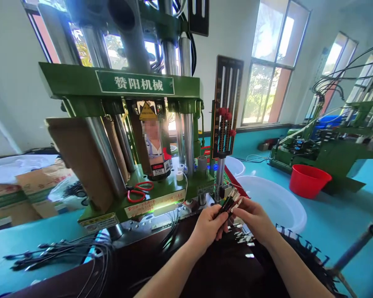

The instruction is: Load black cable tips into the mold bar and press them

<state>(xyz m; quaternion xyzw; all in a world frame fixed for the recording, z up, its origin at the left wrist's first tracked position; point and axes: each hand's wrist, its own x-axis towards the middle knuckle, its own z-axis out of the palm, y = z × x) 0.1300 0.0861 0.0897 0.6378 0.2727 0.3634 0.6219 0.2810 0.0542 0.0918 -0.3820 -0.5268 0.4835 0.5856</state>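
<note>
The left hand (207, 228) and right hand (254, 220) close on a bunch of black cables tipped with metal terminals (228, 205), held above the near edge of a dark desk (226, 271). Further off are a green moulding press (74, 78), with red-handled scissors (139, 191) on its bed, then a round white plastic basin (275, 203) and a red plastic bucket (307, 180) on the teal floor (345, 207).

Press bed (118, 211) beyond left hand (207, 227)
</note>
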